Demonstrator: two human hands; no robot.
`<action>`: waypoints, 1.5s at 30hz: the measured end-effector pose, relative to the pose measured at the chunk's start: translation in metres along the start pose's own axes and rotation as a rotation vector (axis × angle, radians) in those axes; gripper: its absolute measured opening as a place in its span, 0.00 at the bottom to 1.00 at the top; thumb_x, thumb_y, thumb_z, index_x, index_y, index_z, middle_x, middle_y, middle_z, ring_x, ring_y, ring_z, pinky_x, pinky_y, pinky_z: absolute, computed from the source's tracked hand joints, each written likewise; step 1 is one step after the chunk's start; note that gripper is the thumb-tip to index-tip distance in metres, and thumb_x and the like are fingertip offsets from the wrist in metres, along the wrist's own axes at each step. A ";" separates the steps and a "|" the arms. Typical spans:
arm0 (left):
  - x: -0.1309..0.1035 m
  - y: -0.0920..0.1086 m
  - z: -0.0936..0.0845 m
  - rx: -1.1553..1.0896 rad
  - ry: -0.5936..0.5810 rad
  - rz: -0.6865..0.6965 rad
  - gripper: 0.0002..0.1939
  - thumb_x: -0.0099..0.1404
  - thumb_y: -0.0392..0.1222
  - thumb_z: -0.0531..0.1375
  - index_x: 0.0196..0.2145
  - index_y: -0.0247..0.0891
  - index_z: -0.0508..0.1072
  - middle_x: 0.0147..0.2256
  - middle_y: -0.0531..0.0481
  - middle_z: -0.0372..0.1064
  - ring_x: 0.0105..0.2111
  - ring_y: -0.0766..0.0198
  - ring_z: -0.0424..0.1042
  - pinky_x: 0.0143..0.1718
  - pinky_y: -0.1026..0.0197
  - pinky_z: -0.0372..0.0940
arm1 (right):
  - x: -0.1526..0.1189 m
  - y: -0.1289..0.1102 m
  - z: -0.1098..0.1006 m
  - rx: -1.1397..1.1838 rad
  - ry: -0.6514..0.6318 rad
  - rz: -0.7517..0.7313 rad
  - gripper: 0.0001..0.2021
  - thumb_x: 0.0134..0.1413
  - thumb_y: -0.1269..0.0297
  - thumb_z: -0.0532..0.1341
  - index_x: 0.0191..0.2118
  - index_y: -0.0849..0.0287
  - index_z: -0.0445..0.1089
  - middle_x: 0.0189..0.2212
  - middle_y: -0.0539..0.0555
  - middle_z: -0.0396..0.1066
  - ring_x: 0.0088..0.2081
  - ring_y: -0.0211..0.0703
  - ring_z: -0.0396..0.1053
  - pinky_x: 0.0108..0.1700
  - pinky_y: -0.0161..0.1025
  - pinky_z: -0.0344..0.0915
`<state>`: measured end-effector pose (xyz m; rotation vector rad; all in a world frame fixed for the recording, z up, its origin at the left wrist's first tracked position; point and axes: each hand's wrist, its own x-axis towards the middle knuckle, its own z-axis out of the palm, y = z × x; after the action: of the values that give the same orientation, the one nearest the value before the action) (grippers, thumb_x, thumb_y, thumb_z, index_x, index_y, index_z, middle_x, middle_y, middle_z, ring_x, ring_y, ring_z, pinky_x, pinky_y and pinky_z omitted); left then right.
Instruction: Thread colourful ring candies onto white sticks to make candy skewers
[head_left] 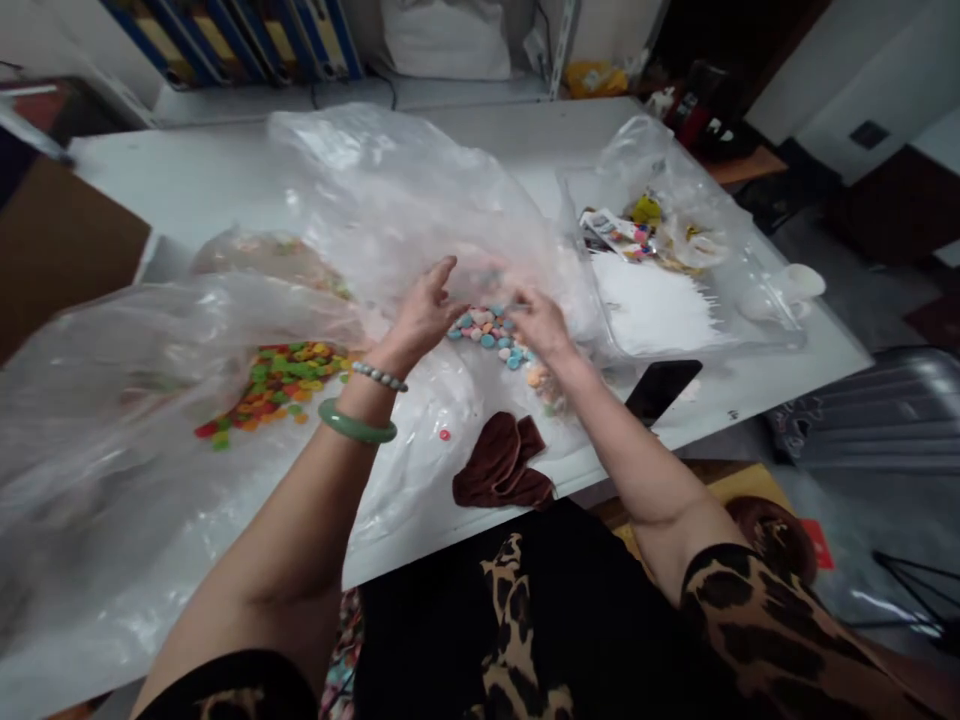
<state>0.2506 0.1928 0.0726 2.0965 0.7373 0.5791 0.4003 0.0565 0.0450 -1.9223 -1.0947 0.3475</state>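
Observation:
My left hand (426, 312), with a bead bracelet and a green bangle on its wrist, is at the mouth of a large clear plastic bag (352, 160). Its fingers are apart and I see nothing held in them. Across from it, my right hand (540, 322) reaches in from the right, its fingers blurred, so their grip is unclear. Pastel round candies (487, 328) in pink, blue and white lie between the two hands at the bag's opening. A small clear packet of candies (546, 388) sits below my right wrist.
Red, orange and green candies (289, 380) lie by another clear bag (97, 400) at left. A brown cloth (501, 465) and black phone (664, 388) are near the front edge. At right, a clear tray (600, 310) holds white slips (652, 305); a white cup (799, 283) stands beside it.

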 end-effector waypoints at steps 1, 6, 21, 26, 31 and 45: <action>-0.005 -0.001 0.008 0.008 -0.027 -0.006 0.35 0.58 0.43 0.62 0.63 0.38 0.60 0.58 0.38 0.64 0.46 0.56 0.72 0.49 0.54 0.66 | -0.024 -0.006 0.000 -0.044 -0.006 -0.091 0.15 0.50 0.73 0.55 0.43 0.60 0.71 0.41 0.55 0.73 0.44 0.47 0.70 0.49 0.44 0.67; -0.059 0.008 0.038 0.370 -0.017 -0.071 0.21 0.63 0.40 0.56 0.53 0.33 0.71 0.45 0.39 0.73 0.43 0.52 0.73 0.47 0.51 0.67 | -0.159 0.002 -0.012 -0.185 0.143 -0.398 0.19 0.58 0.77 0.50 0.51 0.58 0.69 0.47 0.58 0.72 0.52 0.46 0.68 0.56 0.46 0.64; -0.072 0.056 0.147 0.792 -0.611 0.855 0.22 0.69 0.31 0.48 0.57 0.41 0.66 0.57 0.45 0.67 0.59 0.51 0.62 0.61 0.37 0.49 | -0.172 0.057 -0.001 0.208 -0.037 0.401 0.14 0.53 0.68 0.57 0.44 0.60 0.73 0.34 0.54 0.76 0.37 0.46 0.72 0.39 0.40 0.68; -0.066 0.031 0.124 0.808 -0.569 0.684 0.11 0.68 0.35 0.51 0.41 0.40 0.73 0.43 0.44 0.73 0.47 0.51 0.68 0.52 0.40 0.56 | -0.179 0.056 -0.020 -0.085 0.031 0.138 0.18 0.60 0.71 0.49 0.49 0.59 0.71 0.41 0.57 0.75 0.44 0.47 0.71 0.50 0.44 0.66; -0.062 0.026 0.113 0.819 -0.519 0.540 0.13 0.67 0.33 0.50 0.38 0.40 0.73 0.39 0.44 0.73 0.44 0.51 0.68 0.55 0.33 0.50 | -0.159 0.071 -0.031 -0.613 0.141 0.139 0.23 0.62 0.71 0.49 0.61 0.76 0.57 0.58 0.75 0.61 0.61 0.61 0.56 0.60 0.57 0.55; -0.069 0.019 0.107 0.740 -0.422 0.426 0.12 0.66 0.35 0.51 0.36 0.39 0.75 0.38 0.41 0.73 0.45 0.49 0.68 0.56 0.32 0.50 | -0.110 0.054 -0.007 -0.771 0.086 0.266 0.21 0.60 0.72 0.53 0.58 0.74 0.60 0.48 0.77 0.66 0.50 0.61 0.64 0.48 0.54 0.66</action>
<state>0.2727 0.0780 0.0189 2.9693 0.2637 0.0450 0.3716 -0.0482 -0.0125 -2.7462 -0.9917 -0.0369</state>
